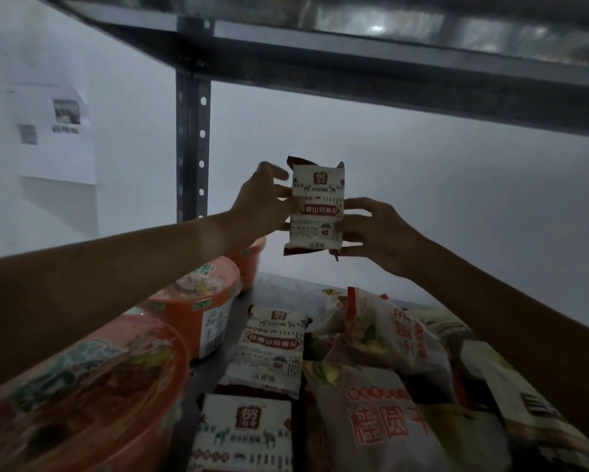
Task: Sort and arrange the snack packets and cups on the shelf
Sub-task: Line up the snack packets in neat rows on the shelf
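Both hands up in front of the shelf, holding one white-and-red snack packet upright in the air, well above the shelf board. Left hand grips the packet's left edge: fingers curled onto the front, thumb side hidden behind, so can't tell how the thumb sits. Right hand holds the right edge & lower corner, fingers bent round it, tips pressed on the wrapper. Packet faces the camera, print readable, red crimped ends top & bottom. Below, on the shelf: two more packets of the same kind lie flat in a line, one mid-shelf, one at the bottom edge of view. Left of them, three orange instant-noodle cups in a row going back: near cup, blurred; middle cup; far cup, mostly hidden by the left forearm. Right side: pile of bigger white bags w/ red print, overlapping, partly under the right forearm. Dark metal upright w/ holes stands behind; upper shelf beam overhead. Paper notice on the wall, left.
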